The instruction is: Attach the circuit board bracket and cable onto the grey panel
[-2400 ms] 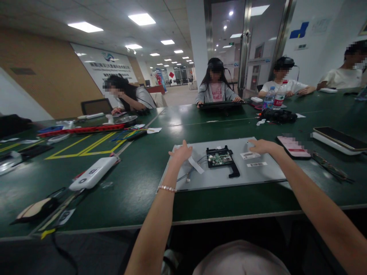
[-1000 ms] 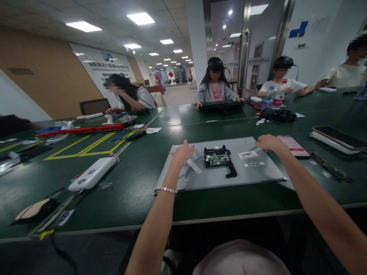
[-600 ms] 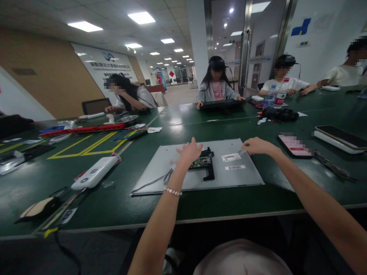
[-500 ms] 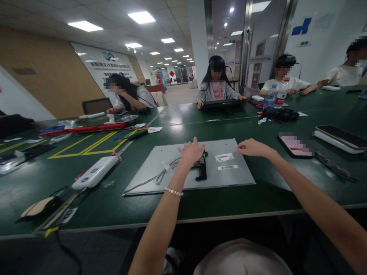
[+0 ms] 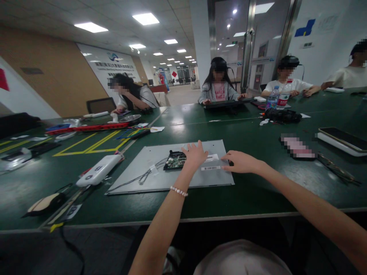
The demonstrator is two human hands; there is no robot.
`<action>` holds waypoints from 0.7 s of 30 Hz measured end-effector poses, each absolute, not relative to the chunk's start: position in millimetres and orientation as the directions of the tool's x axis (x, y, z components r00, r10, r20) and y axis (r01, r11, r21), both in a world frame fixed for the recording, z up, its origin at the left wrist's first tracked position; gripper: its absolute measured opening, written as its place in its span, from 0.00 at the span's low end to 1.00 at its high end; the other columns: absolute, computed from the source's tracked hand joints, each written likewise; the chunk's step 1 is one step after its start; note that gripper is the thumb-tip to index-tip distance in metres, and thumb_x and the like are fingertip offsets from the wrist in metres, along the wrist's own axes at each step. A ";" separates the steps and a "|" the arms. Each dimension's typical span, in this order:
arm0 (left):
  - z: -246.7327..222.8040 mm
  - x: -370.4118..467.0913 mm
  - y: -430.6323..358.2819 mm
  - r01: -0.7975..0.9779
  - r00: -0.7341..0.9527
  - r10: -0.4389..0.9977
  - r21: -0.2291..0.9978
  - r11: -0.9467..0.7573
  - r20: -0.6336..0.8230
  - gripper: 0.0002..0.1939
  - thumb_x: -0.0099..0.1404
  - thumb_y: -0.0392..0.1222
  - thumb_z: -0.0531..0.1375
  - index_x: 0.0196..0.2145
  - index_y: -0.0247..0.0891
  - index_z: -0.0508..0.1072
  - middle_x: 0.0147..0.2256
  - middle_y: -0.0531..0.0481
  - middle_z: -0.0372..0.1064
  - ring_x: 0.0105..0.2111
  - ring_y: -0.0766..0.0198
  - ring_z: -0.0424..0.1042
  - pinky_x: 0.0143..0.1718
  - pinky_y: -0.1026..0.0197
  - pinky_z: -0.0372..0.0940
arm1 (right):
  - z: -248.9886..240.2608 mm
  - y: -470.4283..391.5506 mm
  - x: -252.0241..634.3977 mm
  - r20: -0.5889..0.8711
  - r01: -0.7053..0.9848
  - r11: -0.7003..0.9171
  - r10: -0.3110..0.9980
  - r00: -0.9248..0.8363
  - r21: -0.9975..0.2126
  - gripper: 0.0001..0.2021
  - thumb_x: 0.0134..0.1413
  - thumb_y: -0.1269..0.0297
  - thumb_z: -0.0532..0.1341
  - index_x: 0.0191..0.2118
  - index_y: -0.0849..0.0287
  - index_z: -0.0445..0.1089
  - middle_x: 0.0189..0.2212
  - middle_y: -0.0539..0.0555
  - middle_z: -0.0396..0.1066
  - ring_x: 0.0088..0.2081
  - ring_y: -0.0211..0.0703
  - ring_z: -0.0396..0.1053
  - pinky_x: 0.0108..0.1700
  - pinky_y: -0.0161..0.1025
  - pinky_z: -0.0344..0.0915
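Grey metal panel [image 5: 160,179] w/ 1 circuit board [image 5: 174,162], 2 hands [image 5: 197,156].

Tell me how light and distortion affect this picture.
Head view: ceiling lights blown out; glare on the green table toward its far edge; deep shadow below its near edge; walls lean, suggesting a wide lens; print on the panel's label unreadable.

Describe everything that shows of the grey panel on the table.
The grey panel is a thin, four-cornered sheet, metallic-looking, lying flat on the green table. Its upper face bears a circuit board in a black frame, dark cables and white labels. The left hand partly covers the frame; the right hand reaches over the panel's right edge. Whether the fingers touch it is unclear.
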State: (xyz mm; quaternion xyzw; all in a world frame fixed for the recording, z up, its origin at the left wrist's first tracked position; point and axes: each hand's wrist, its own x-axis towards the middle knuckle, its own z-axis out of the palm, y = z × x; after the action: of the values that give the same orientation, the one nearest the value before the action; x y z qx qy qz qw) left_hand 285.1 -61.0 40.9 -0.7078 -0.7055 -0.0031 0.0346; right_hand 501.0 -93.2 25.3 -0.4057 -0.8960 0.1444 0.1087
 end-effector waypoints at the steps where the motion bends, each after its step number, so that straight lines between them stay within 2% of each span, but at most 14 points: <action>1: 39.7 284.8 -60.9 0.999 0.001 0.999 -0.053 0.001 0.050 0.37 0.67 0.54 0.48 0.68 0.33 0.48 0.64 0.29 0.50 0.65 0.35 0.45 0.59 0.28 0.39 | 23.9 -95.1 499.2 0.077 0.697 0.632 0.757 -0.649 -0.339 0.29 0.59 0.43 0.55 0.58 0.59 0.68 0.51 0.64 0.69 0.48 0.57 0.68 0.47 0.49 0.66; 8: 34.0 288.3 -63.3 0.996 -0.005 0.999 -0.091 0.008 0.033 0.36 0.67 0.53 0.49 0.68 0.34 0.49 0.64 0.29 0.51 0.64 0.36 0.46 0.59 0.29 0.39 | 16.0 -109.8 485.2 0.080 0.730 0.640 0.763 -0.642 -0.241 0.32 0.60 0.41 0.51 0.65 0.51 0.59 0.62 0.64 0.57 0.58 0.65 0.58 0.54 0.59 0.60; 10: 35.6 289.7 -64.3 0.994 -0.012 0.999 -0.104 0.016 0.033 0.36 0.67 0.52 0.50 0.68 0.34 0.49 0.64 0.29 0.51 0.64 0.36 0.47 0.59 0.29 0.40 | 12.4 -113.2 479.4 0.122 0.741 0.642 0.766 -0.632 -0.194 0.30 0.62 0.42 0.49 0.65 0.50 0.58 0.66 0.63 0.49 0.63 0.68 0.50 0.58 0.63 0.54; 12: 39.9 289.3 -65.6 0.994 -0.019 0.999 -0.111 0.023 0.036 0.36 0.66 0.52 0.50 0.68 0.35 0.49 0.64 0.28 0.51 0.64 0.36 0.48 0.59 0.30 0.41 | 8.7 -115.4 473.9 0.152 0.698 0.694 0.719 -0.678 -0.176 0.29 0.64 0.45 0.47 0.65 0.51 0.57 0.69 0.61 0.41 0.67 0.67 0.40 0.63 0.63 0.45; 14: 46.1 285.3 -68.2 0.994 -0.028 0.999 -0.105 0.032 0.037 0.37 0.66 0.52 0.50 0.68 0.34 0.49 0.63 0.27 0.52 0.63 0.36 0.50 0.58 0.30 0.43 | 5.3 -115.7 469.8 0.129 0.620 0.757 0.649 -0.749 -0.205 0.28 0.66 0.46 0.45 0.66 0.52 0.55 0.70 0.60 0.38 0.69 0.62 0.35 0.65 0.61 0.41; 16: 51.4 277.0 -73.9 0.993 -0.049 0.998 -0.102 0.052 0.038 0.37 0.67 0.53 0.49 0.68 0.33 0.48 0.63 0.27 0.52 0.63 0.36 0.49 0.58 0.30 0.45 | 2.4 -114.8 467.8 0.083 0.571 0.779 0.607 -0.791 -0.259 0.29 0.67 0.46 0.42 0.68 0.53 0.50 0.70 0.60 0.37 0.69 0.58 0.35 0.65 0.59 0.41; 21: 46.0 247.6 -103.1 0.980 -0.113 0.992 -0.157 0.119 0.048 0.37 0.66 0.54 0.50 0.67 0.31 0.52 0.63 0.26 0.51 0.63 0.35 0.50 0.57 0.30 0.45 | -0.7 -114.3 468.1 0.065 0.551 0.763 0.603 -0.795 -0.337 0.31 0.67 0.44 0.41 0.70 0.52 0.45 0.71 0.59 0.37 0.69 0.56 0.35 0.66 0.59 0.37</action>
State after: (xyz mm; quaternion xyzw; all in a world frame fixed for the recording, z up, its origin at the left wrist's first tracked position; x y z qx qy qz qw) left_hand 247.6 -103.1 46.0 -0.6623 -0.7447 0.0429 0.0702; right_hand 468.1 -114.3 -0.7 -0.3084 -0.9351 0.1523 0.0850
